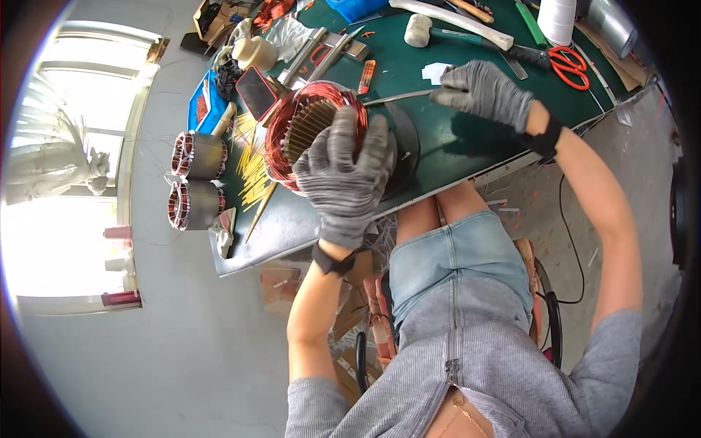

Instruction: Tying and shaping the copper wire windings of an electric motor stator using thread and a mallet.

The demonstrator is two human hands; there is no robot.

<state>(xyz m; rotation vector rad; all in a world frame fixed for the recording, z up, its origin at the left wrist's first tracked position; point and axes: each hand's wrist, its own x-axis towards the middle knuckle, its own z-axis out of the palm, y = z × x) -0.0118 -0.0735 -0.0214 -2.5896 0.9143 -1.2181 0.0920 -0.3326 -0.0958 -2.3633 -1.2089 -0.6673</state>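
Observation:
A motor stator with red-brown copper windings (pixel 276 142) lies on the green table, its slotted bore facing up and left. My left hand (pixel 339 179), in a grey striped glove, grips its near side, with fingers over the rim of the windings. To the right, my gloved right hand (pixel 485 91) is closed on one end of a long, thin, pale strip (pixel 400 97). The strip's other end reaches the right edge of the windings; whether it is metal or tape I cannot tell. My left palm covers part of the stator.
Two smaller stators (pixel 204 156) stand at the table's left end, near yellow strips (pixel 252 175) and a phone (pixel 255 93). A blue tray (pixel 217 109) is behind them. Further back lie an orange cutter (pixel 366 77), a mallet (pixel 418 31), red-handled scissors (pixel 569 69) and a white spool (pixel 558 23).

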